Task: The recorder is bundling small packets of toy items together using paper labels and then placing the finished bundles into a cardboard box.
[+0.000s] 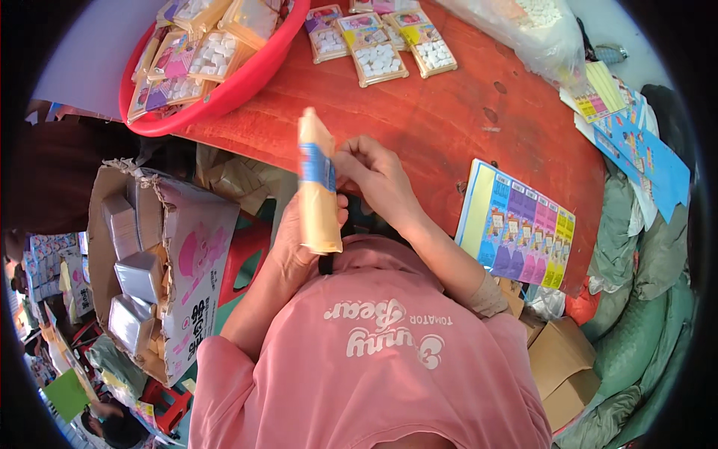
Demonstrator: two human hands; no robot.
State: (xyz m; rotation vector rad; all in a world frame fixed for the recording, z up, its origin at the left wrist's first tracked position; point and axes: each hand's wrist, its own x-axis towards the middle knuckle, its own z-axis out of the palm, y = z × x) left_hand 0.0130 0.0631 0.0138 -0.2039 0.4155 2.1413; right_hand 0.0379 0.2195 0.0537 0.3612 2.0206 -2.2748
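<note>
Head view, looking down over a pink shirt (374, 359) with pale lettering: both hands meet just past the chest, at the near edge of the table (449, 120). The left hand (295, 243) grips a tall, narrow packet (318, 183) from behind and below, palm wrapped round its lower half. The packet stands nearly upright, tilted slightly left, and looks blurred. It is pale orange-yellow with a blue band across its upper middle and a lighter, tapered top. The right hand (374, 176) is curled beside it, fingertips pinched against the packet's right edge at the height of the blue band.

To the left, beside the knee, an open cardboard box (176, 277) with pink print holds silvery wrapped blocks (138, 277). On the right of the red-brown table lies a printed sheet (520, 228) of small yellow, purple and pink cards, its near edge hanging over the rim. Farther off, flat blister cards of white pieces (381, 41) lie in a row near the far edge. A red basin (224, 93) at far left is heaped with more such cards. A clear bag (523, 26) of white pieces sits at far right.
</note>
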